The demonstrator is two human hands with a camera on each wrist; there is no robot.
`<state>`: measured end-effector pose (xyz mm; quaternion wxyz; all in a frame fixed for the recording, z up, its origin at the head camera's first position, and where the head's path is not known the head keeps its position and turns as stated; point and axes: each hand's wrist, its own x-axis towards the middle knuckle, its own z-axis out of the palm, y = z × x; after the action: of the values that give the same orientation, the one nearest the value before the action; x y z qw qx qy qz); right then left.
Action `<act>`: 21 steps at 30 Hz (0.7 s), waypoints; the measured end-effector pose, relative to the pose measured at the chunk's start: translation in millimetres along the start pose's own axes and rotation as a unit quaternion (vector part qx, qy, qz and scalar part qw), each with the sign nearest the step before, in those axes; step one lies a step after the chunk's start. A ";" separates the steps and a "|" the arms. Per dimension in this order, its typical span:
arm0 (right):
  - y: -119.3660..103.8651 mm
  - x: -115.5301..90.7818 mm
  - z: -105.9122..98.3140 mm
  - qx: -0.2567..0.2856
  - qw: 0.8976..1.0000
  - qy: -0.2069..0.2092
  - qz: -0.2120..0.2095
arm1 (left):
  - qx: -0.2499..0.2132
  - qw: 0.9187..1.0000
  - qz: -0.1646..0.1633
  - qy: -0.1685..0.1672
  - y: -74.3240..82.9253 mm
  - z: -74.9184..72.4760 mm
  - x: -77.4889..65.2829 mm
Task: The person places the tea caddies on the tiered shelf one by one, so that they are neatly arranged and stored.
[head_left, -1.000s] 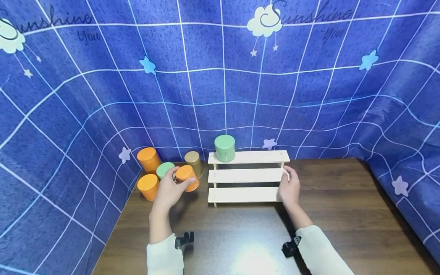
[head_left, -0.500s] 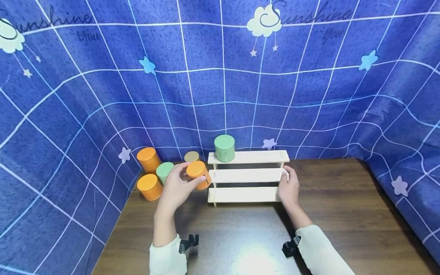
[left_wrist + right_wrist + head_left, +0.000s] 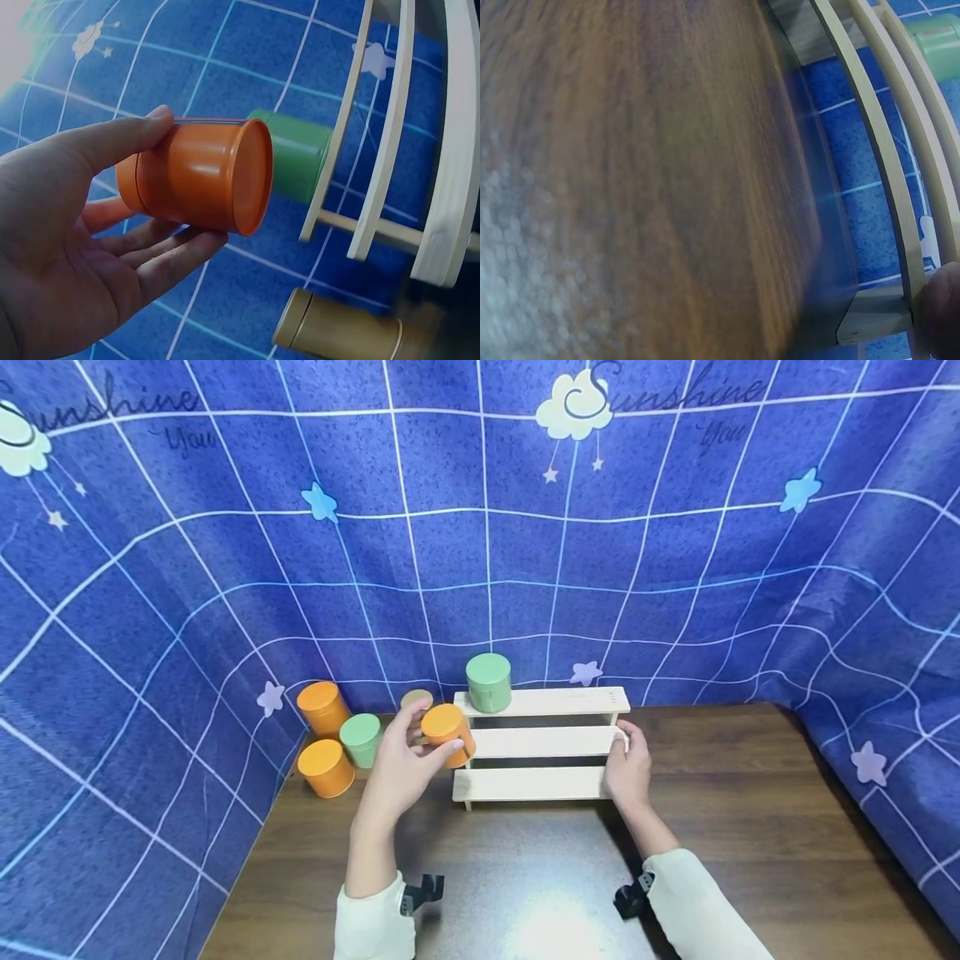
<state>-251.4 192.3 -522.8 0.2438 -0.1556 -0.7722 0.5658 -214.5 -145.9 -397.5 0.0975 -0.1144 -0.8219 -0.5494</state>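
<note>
An orange tin (image 3: 444,727) is pinched between the thumb and fingers of my left hand (image 3: 401,768), raised by the left end of a three-tier wooden rack (image 3: 540,785). In the left wrist view that tin (image 3: 199,176) lies sideways across the picture, with the thumb on one side and the fingers on the other. My right hand (image 3: 630,768) grips the rack's right end; only a bit of it shows in the right wrist view. A green tin (image 3: 489,683) stands at the left of the top tier.
Left of the rack stand an orange tin (image 3: 322,706) at the back, another orange tin (image 3: 326,768) in front, and a small green tin (image 3: 362,739). A gold tin (image 3: 337,322) is mostly hidden behind my left hand in the head view. Blue cloth hangs behind the table (image 3: 525,868).
My left hand has carried the orange tin rightward and slightly upward, from beside the gold tin to the rack's left end. My right hand keeps its place on the rack.
</note>
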 end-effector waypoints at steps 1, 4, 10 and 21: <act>0.2 0.3 0.1 0.001 1.000 0.001 0.001 | -0.001 1.000 0.004 -0.005 0.9 2.3 0.0; 0.5 0.8 0.0 0.002 1.000 0.005 0.002 | 0.013 1.000 0.009 -0.010 3.0 9.0 -0.6; 1.4 0.4 1.0 0.004 1.000 0.004 -0.001 | 0.037 0.999 0.017 -0.005 4.1 21.7 -1.2; 2.3 -0.3 1.8 0.003 1.000 0.013 -0.011 | 0.026 0.998 0.047 -0.032 5.1 44.7 1.6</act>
<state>-252.3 191.4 -525.5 0.2607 -0.1535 -0.7692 0.5628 -216.0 -102.5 -409.4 0.1001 -0.1679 -0.8322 -0.5189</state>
